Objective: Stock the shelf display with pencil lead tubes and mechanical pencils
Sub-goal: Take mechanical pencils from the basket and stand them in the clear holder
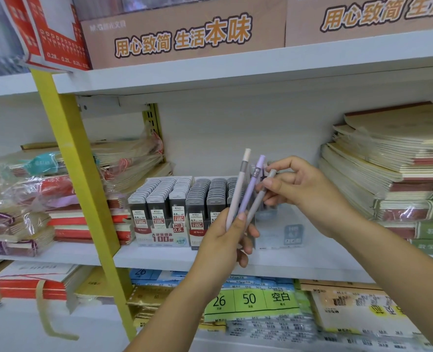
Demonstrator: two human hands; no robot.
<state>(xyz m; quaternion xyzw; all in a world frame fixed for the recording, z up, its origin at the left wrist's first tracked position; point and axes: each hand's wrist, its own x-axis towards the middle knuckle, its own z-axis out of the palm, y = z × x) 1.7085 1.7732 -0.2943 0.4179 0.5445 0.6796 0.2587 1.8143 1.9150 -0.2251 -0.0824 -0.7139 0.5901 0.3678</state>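
Between left hand [224, 241] thumb and fingers [251, 232], 3 mechanical pencils [249, 189] fan.

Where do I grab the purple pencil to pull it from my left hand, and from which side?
Pinch the purple pencil on its upper barrel, coming from above. Its lower end is wrapped in the left hand, while its top fans free between the pink pencil and the grey pencil.

Yellow upright post [83, 174] at left. Plastic-wrapped notebook packs [32, 191] stacked beyond it. Beige notebook stacks [388, 158] at right. Tan printed boxes [185, 39] above. Green label packs [251, 301] below.
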